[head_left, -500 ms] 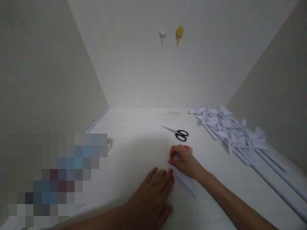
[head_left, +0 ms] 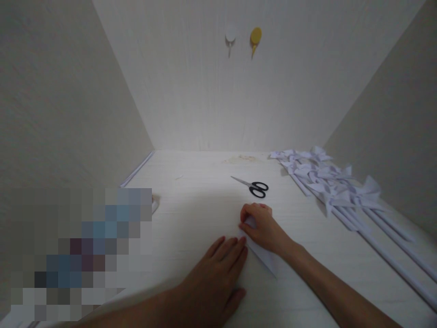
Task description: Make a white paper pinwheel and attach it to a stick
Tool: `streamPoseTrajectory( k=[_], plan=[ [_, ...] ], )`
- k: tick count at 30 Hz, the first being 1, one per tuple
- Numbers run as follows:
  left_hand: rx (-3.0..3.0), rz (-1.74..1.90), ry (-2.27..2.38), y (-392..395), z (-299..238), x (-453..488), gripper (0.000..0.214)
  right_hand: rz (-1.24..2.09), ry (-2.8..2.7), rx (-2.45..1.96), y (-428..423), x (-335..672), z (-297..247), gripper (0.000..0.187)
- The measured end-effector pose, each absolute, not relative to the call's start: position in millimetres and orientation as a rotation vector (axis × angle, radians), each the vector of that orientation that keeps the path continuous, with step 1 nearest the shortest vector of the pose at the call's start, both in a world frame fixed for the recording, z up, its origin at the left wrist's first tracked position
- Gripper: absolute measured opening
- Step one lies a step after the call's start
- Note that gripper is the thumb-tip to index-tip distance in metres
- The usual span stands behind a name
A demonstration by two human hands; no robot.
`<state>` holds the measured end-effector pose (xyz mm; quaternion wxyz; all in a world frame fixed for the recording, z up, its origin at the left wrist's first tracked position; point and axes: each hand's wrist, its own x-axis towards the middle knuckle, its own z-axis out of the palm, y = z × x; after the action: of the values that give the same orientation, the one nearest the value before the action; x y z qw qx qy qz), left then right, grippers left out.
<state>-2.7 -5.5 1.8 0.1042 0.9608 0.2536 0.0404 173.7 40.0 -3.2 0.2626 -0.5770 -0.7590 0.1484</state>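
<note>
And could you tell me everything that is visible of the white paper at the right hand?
The white paper looks thin and smooth, with a long straight edge running to a sharp corner nearest the wearer. It lies on the pale table. The right hand pinches its far end and hides part of it; the left hand lies beside its left edge, though contact is unclear.

Pinwheels [head_left: 336, 195] lie along the right edge of the surface [head_left: 191, 205], scissors [head_left: 251, 185] toward its back edge. Two hooks [head_left: 256, 35] are on the wall [head_left: 187, 91].

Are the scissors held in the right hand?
No, the scissors lie on the table beyond the right hand, which grips white paper.
</note>
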Motion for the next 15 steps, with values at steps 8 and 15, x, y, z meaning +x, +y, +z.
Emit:
streamPoseTrajectory(
  k=[8, 15],
  plan=[
    [2.825, 0.115, 0.753, -6.2, 2.3, -2.8, 0.059, 0.389, -2.062, -1.571, 38.8, 172.2, -2.0, 0.007],
    [2.822, 0.129, 0.756, -7.0, 1.2, -4.1, 0.059, 0.391, -2.056, -1.581, 39.2, 171.3, -1.9, 0.008]
  ],
)
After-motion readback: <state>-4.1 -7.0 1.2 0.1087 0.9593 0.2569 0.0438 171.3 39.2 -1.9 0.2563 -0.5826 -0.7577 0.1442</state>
